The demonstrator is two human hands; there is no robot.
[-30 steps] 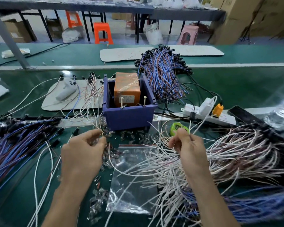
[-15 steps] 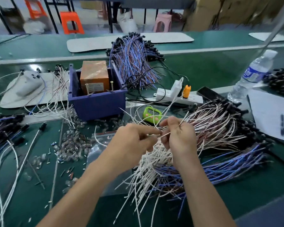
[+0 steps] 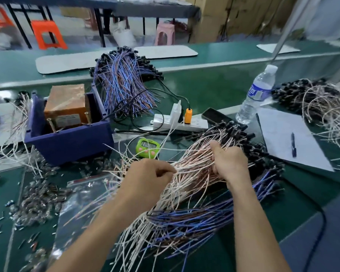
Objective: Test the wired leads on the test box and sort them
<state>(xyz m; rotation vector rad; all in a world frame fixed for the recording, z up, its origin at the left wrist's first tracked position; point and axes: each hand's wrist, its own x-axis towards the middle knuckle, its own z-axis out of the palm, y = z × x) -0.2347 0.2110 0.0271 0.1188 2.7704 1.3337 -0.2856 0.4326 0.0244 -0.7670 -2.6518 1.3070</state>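
White leads (image 3: 192,173): few strands pinched by left hand (image 3: 147,177), bundle clasped by right hand (image 3: 231,163); pile spread on green bench (image 3: 204,91), right of test box (image 3: 67,107). One lead best isolated, drawn lengthwise, neighbours restrained.

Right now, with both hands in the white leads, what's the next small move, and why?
Probably draw the left hand back, sliding what it pinches out of the white leads: the right hand grips that bundle, steadying it, and the test box stands further left.
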